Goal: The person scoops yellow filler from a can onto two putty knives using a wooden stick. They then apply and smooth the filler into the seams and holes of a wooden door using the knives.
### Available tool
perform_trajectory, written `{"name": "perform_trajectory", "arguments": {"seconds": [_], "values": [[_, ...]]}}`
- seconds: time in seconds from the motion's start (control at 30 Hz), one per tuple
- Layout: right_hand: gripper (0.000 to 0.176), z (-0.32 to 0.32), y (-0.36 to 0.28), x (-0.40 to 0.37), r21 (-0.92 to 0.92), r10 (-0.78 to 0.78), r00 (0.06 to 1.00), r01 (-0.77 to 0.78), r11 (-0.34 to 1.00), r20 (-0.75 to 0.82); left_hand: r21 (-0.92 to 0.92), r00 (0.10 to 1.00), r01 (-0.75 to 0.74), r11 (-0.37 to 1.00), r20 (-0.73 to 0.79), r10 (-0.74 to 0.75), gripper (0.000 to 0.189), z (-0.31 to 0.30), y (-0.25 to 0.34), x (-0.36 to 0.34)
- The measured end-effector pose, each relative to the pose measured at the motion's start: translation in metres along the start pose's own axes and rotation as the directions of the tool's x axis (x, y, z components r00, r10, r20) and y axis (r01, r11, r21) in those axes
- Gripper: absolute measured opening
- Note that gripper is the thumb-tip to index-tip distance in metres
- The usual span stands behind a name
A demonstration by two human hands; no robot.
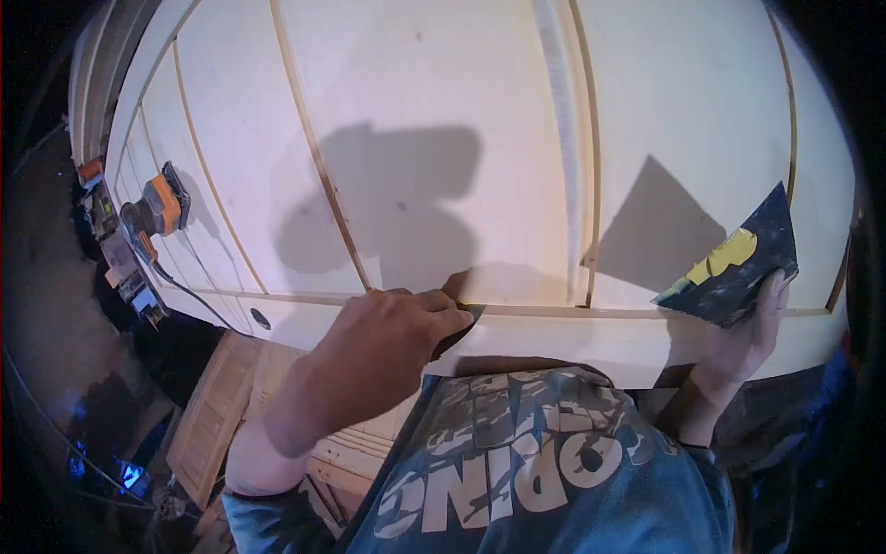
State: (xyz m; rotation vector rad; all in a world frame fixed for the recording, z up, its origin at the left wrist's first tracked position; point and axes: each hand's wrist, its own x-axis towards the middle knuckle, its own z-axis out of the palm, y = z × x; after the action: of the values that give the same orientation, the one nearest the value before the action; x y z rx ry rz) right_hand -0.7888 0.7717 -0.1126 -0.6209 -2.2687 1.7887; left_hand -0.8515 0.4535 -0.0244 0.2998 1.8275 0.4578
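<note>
Dim floor (46,249) spreads past the left edge of the wooden panel (683,83); blue light (132,475) glows beyond its near-left corner.

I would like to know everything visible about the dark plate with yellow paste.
The dark plate looks thin and stiff, with pointed corners and pale smears; its material is unclear. A thick, uneven band of yellow paste lies across it. The right hand grips its lower edge, holding it tilted over the pale panel.

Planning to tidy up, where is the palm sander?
On the head view's far left, the palm sander is on the pale panelled surface, beyond the left hand, cable trailing downward.
</note>
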Motion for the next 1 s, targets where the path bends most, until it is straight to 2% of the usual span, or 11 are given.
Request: {"name": "perform_trajectory", "arguments": {"seconds": [0.13, 0.17, 0.23, 0.3, 0.37, 0.43, 0.53, 0.67, 0.77, 0.97, 1.0], "values": [[0.040, -0.005, -0.009, 0.003, 0.535, 0.243, 0.967, -0.244, 0.809, 0.074, -0.041, 0.992, -0.116, 0.992, 0.045, 0.118, 0.042, -0.015, -0.018, 0.003], [0.039, -0.009, -0.007, 0.002, 0.562, 0.245, 0.966, -0.248, 0.789, 0.082, -0.062, 0.981, -0.111, 0.992, 0.151, 0.119, 0.050, -0.032, -0.017, 0.002], [0.038, -0.021, -0.002, -0.005, 0.613, 0.254, 0.964, -0.250, 0.749, 0.083, 0.062, 0.999, 0.015, 0.998, 0.037, -0.017, 0.040, -0.051, 0.002, -0.007], [0.037, -0.020, -0.003, -0.015, 0.399, 0.235, 0.967, -0.180, 0.899, -0.094, 0.380, 0.974, -0.153, 0.912, -0.097, 0.204, 0.031, -0.042, 0.007, -0.011], [0.036, -0.016, -0.006, -0.020, 0.386, 0.256, 0.955, -0.182, 0.904, -0.148, 0.607, 0.929, -0.196, 0.770, -0.136, 0.344, 0.026, -0.026, 0.011, -0.015], [0.036, -0.016, -0.012, -0.024, 0.580, 0.344, 0.935, -0.235, 0.780, -0.083, 0.742, 0.914, -0.177, 0.647, -0.119, 0.387, 0.024, -0.007, 0.014, -0.013], [0.036, -0.008, -0.013, -0.036, 0.286, 0.222, 0.966, -0.178, 0.942, -0.129, 0.808, 0.918, -0.236, 0.540, 0.003, 0.396, 0.018, 0.001, 0.020, -0.005], [0.035, 0.005, -0.029, -0.047, 0.421, 0.289, 0.955, -0.237, 0.876, -0.064, 0.777, 0.881, -0.321, 0.541, 0.035, 0.472, 0.009, -0.001, 0.011, 0.000], [0.035, 0.002, -0.026, -0.054, 0.518, 0.289, 0.957, -0.246, 0.819, -0.003, 0.784, 0.923, -0.364, 0.503, 0.229, 0.311, 0.014, -0.006, 0.008, -0.005], [0.035, 0.001, -0.032, -0.054, 0.568, 0.335, 0.942, -0.282, 0.774, 0.011, 0.843, 0.923, -0.365, 0.395, 0.273, 0.270, 0.014, -0.011, -0.003, -0.014], [0.035, 0.003, -0.032, -0.054, 0.535, 0.332, 0.943, -0.283, 0.796, 0.005, 0.817, 0.932, -0.309, 0.488, 0.158, 0.326, 0.011, -0.013, -0.008, -0.017]]}}
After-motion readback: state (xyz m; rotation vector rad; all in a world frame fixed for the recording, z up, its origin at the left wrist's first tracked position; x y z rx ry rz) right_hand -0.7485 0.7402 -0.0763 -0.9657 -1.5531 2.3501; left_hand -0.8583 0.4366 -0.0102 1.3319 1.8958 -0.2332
